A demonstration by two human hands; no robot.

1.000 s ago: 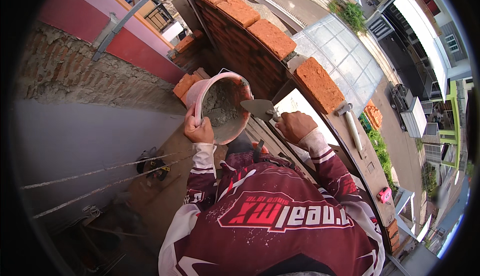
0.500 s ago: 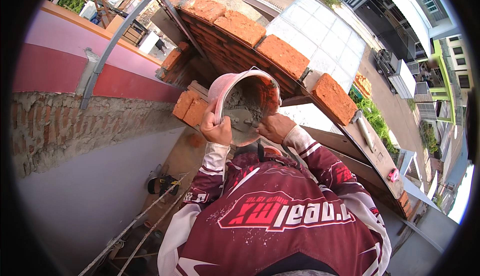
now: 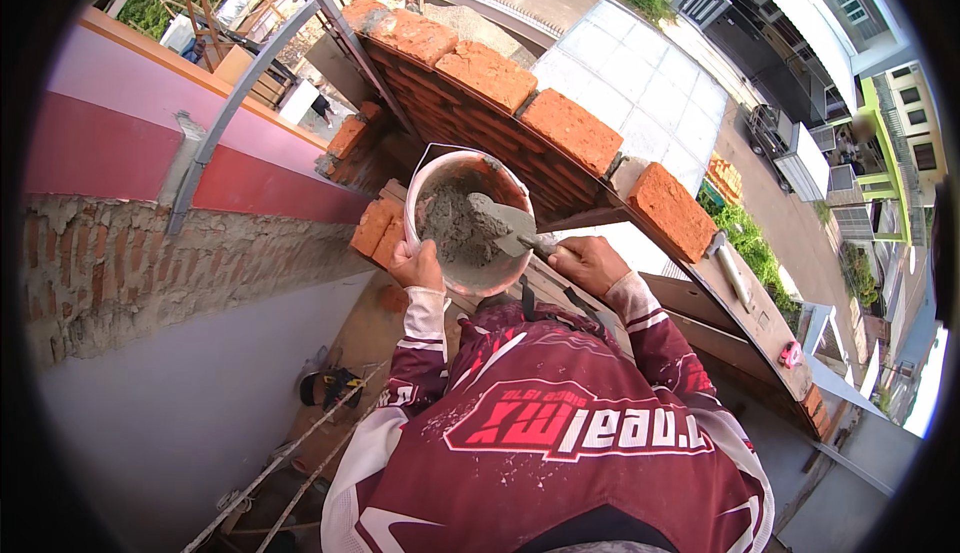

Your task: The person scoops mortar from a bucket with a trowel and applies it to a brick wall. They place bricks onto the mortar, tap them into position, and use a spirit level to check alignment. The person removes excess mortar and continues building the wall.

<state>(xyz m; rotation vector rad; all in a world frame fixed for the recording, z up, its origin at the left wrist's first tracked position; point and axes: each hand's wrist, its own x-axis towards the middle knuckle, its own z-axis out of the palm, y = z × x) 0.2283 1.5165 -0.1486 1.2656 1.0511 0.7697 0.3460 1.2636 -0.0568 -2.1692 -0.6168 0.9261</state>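
Note:
My left hand (image 3: 418, 267) grips the near left rim of a bucket (image 3: 508, 185) with a thin wire handle. Grey wet mortar (image 3: 450, 221) covers part of its bottom. My right hand (image 3: 592, 265) is closed round the handle of a trowel (image 3: 513, 225). The trowel's blade reaches over the bucket's right side and carries a lump of mortar near its tip. Just beyond the bucket, a row of orange bricks (image 3: 487, 77) runs along the top of a wall, slanting from far left to near right.
A hammer (image 3: 733, 271) lies on the ledge past the last brick, with a small pink object (image 3: 790, 355) farther along. Loose bricks (image 3: 379, 229) sit left of the bucket. A rough brick wall (image 3: 130, 263) stands at left. Two ropes or thin poles (image 3: 290, 445) cross below. A street lies beyond.
The bucket has tipped back from leaning toward me, so its inside shows more openly. My right hand has drawn to the right, bringing the mortar-loaded trowel up into view.

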